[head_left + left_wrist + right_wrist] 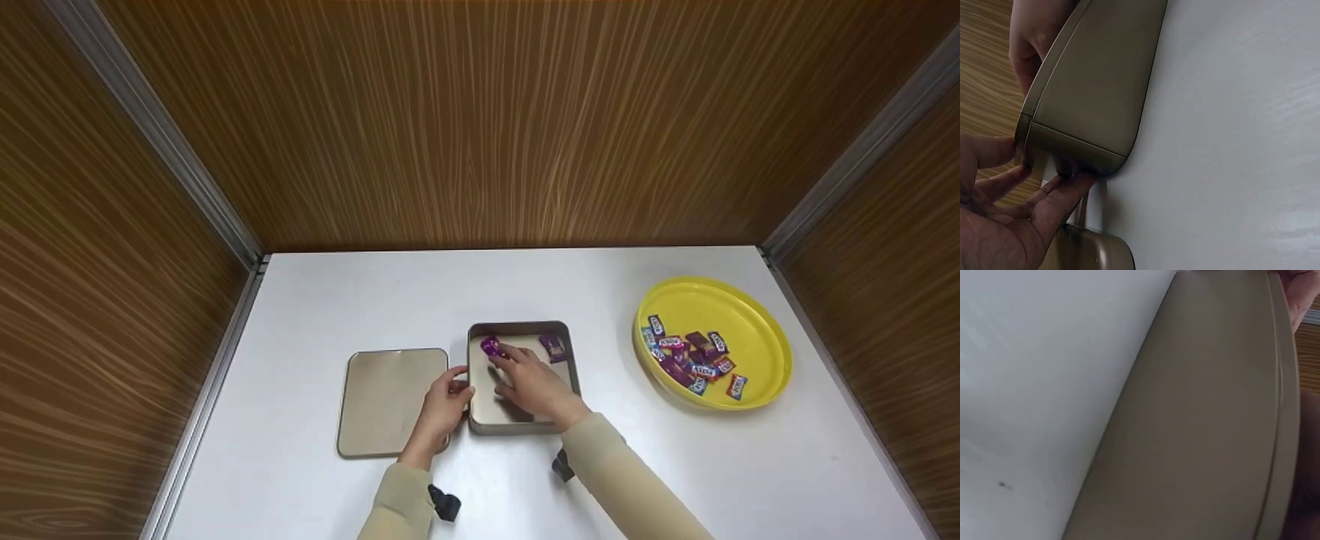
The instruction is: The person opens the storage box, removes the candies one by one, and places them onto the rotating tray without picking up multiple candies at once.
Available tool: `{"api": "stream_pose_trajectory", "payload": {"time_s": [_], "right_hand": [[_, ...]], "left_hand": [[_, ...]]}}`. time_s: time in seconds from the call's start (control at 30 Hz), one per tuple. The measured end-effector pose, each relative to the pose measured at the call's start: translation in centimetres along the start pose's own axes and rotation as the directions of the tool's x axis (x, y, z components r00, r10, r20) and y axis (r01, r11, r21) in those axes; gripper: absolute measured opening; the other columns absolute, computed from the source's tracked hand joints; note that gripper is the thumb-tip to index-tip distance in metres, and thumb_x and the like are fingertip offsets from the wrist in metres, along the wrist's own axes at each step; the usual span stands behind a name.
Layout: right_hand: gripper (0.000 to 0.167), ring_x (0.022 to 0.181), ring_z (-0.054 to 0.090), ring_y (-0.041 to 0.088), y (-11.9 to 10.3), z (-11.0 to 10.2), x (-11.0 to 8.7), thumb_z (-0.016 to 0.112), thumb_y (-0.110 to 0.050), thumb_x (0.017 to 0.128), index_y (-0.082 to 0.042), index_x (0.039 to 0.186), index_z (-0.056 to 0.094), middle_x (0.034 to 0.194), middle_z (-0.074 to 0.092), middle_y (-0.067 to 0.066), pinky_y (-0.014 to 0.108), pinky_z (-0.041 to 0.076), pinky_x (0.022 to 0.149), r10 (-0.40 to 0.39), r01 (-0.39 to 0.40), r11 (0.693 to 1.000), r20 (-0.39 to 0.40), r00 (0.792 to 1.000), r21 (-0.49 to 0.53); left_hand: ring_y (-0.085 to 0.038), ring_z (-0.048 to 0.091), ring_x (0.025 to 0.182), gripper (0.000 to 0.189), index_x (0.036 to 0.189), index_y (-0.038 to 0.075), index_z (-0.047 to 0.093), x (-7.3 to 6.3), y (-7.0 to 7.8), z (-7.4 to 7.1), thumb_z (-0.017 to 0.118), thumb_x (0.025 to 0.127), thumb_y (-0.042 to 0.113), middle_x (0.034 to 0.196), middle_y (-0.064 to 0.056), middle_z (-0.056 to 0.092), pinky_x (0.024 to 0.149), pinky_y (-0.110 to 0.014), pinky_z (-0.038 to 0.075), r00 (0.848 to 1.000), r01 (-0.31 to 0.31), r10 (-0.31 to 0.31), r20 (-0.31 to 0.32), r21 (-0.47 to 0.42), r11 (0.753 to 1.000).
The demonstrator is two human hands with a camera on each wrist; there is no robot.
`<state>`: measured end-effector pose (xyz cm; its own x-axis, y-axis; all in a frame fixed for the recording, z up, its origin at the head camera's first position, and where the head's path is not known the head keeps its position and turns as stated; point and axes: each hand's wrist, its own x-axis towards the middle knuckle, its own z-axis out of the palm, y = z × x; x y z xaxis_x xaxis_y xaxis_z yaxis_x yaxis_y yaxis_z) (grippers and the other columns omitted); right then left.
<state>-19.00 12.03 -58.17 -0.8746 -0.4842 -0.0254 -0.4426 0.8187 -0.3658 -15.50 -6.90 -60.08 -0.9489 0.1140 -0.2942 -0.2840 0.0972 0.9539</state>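
Note:
A purple-wrapped candy [490, 346] lies in the back left corner of an open, shallow metal tin [517, 430]. Extended fingers of my right hand [534, 382] reach down into the tin and touch that candy, with the thumb spread apart from it. Another purple candy [553, 347] lies in the back right corner. At the tin's left side, my left hand [442, 405] holds the wall; in the left wrist view its fingers [1002, 183] meet the tin's rim and side near a rounded corner. The right wrist view shows mostly the tin's outer wall [1202, 405].
Left of the tin lies its flat lid [386, 397], partly behind my left hand. A round yellow tray [720, 300] stands to the right, with several small wrapped candies [694, 360] on its left part. Wood-patterned panels [480, 127] enclose the white table [360, 300].

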Motion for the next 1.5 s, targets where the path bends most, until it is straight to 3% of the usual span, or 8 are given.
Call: {"api": "stream_pose_trajectory", "payload": {"time_s": [0.4,0.63,0.83,0.93,1.07,1.2,1.37,1.5], "right_hand": [[0.06,0.136,0.036,0.041,-0.2,0.2,0.6,0.067,-0.032,0.093,-0.011,0.146,0.047,0.151,0.04,0.014,0.056,0.034,0.107,0.044,-0.042,0.999,0.106,0.993,-0.019],[0.057,0.117,0.054,0.036,0.0,0.2,0.2,0.071,-0.03,0.09,-0.008,0.14,0.054,0.138,0.048,0.017,0.05,0.047,0.096,0.07,-0.064,0.996,0.089,0.994,-0.067],[0.037,0.095,0.06,0.031,0.5,0.3,-0.3,0.078,-0.019,0.084,-0.003,0.116,0.069,0.112,0.055,0.012,0.043,0.054,0.081,0.002,0.001,0.988,0.017,1.0,-0.153],[0.029,0.091,0.06,0.031,0.8,0.2,-0.6,0.076,-0.011,0.084,-0.002,0.112,0.07,0.107,0.056,0.011,0.041,0.055,0.078,-0.038,0.038,0.986,-0.001,0.999,-0.16],[0.03,0.094,0.061,0.029,1.1,0.0,-1.0,0.068,-0.003,0.089,-0.003,0.119,0.068,0.108,0.058,0.01,0.04,0.054,0.084,-0.03,0.035,0.989,0.036,0.999,-0.145],[0.025,0.094,0.063,0.026,1.3,0.0,-1.2,0.063,-0.002,0.092,-0.003,0.117,0.069,0.104,0.059,0.009,0.041,0.052,0.089,-0.019,0.028,0.99,0.068,0.998,-0.139],[0.014,0.083,0.064,0.026,1.3,-0.1,-1.4,0.065,-0.004,0.092,-0.001,0.105,0.07,0.094,0.058,0.008,0.038,0.056,0.077,-0.019,0.029,0.99,0.079,0.997,-0.136],[0.012,0.081,0.064,0.025,1.1,-0.3,-1.6,0.066,-0.007,0.091,-0.002,0.102,0.07,0.091,0.058,0.008,0.039,0.056,0.075,0.008,0.006,0.992,0.113,0.994,-0.127]], "left_hand": [[-0.032,0.061,0.102,0.044,0.141,-0.001,0.046,0.1,-0.1,0.0,0.055,0.098,0.002,0.119,-0.023,0.058,0.08,-0.038,0.055,1.0,0.002,-0.002,-0.001,0.005,1.0],[-0.031,0.06,0.101,0.043,0.14,0.0,0.046,0.1,0.0,0.0,0.055,0.098,0.003,0.116,-0.02,0.059,0.078,-0.036,0.055,1.0,0.009,-0.009,-0.009,0.02,1.0],[-0.03,0.06,0.099,0.044,0.141,0.0,0.046,0.0,0.2,0.0,0.056,0.098,0.004,0.114,-0.016,0.059,0.074,-0.033,0.054,1.0,0.016,-0.016,-0.018,0.033,0.999],[-0.03,0.06,0.099,0.045,0.142,0.001,0.045,0.0,0.3,0.1,0.055,0.098,0.004,0.115,-0.016,0.058,0.074,-0.033,0.054,1.0,0.024,-0.023,-0.014,0.03,0.999],[-0.029,0.06,0.1,0.045,0.142,0.002,0.045,0.0,0.3,0.1,0.055,0.099,0.005,0.117,-0.016,0.057,0.076,-0.034,0.054,0.999,0.039,-0.039,-0.013,0.029,0.999],[-0.029,0.06,0.1,0.045,0.143,0.002,0.045,-0.1,0.3,0.1,0.055,0.099,0.005,0.116,-0.016,0.057,0.077,-0.035,0.054,0.999,0.044,-0.044,-0.016,0.028,0.999],[-0.029,0.06,0.1,0.045,0.142,0.002,0.045,0.0,0.3,0.1,0.055,0.099,0.004,0.116,-0.015,0.057,0.077,-0.035,0.054,0.999,0.044,-0.043,-0.021,0.029,0.999],[-0.028,0.06,0.1,0.045,0.142,0.002,0.045,0.1,0.3,0.1,0.055,0.099,0.005,0.116,-0.015,0.057,0.078,-0.035,0.054,0.999,0.048,-0.047,-0.023,0.031,0.998]]}}
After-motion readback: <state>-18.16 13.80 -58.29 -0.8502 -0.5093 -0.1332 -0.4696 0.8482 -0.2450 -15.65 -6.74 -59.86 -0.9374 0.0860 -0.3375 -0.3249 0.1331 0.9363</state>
